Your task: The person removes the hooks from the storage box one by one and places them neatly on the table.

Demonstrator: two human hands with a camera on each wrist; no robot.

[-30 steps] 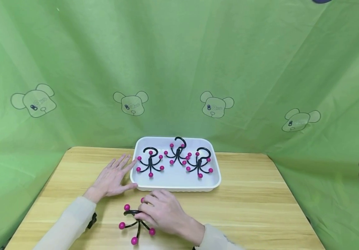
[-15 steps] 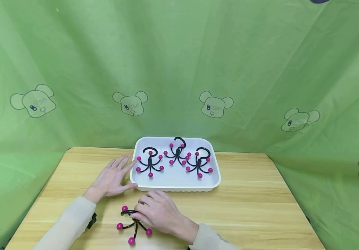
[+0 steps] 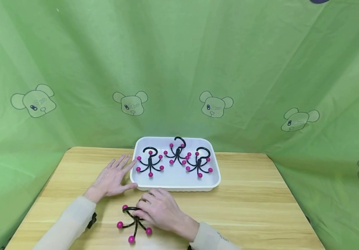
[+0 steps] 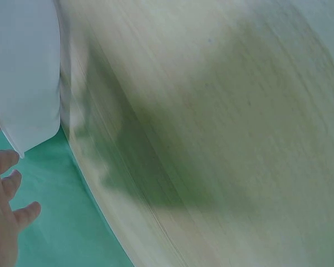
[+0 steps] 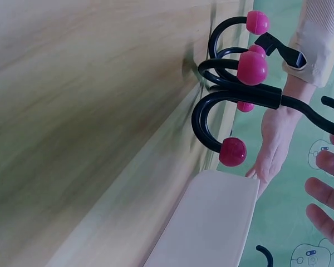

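In the head view my right hand [image 3: 160, 211] grips the curved top of a black hook hanger [image 3: 135, 225] with several curved arms ending in pink balls. This hanger stands at the front of the table, its arms low; the right wrist view shows its stem [image 5: 256, 95] and fingertips [image 5: 325, 192] beside the hook. My left hand [image 3: 112, 178] lies with fingers spread along the left side of a white tray [image 3: 173, 182], thumb at its near corner. Three similar hook hangers sit in the tray: a left one [image 3: 150, 163], a middle one [image 3: 177, 152], a right one [image 3: 199, 163].
The wooden table [image 3: 254, 201] stretches out on both sides of the tray. A green curtain [image 3: 173, 69] with printed bear faces hangs behind the table and round its sides. My left sleeve [image 3: 70, 218] crosses the table's left front.
My right hand has shifted slightly left with the hanger, whose hook has turned a little. The left hand, the tray and the hangers in it have stayed put.
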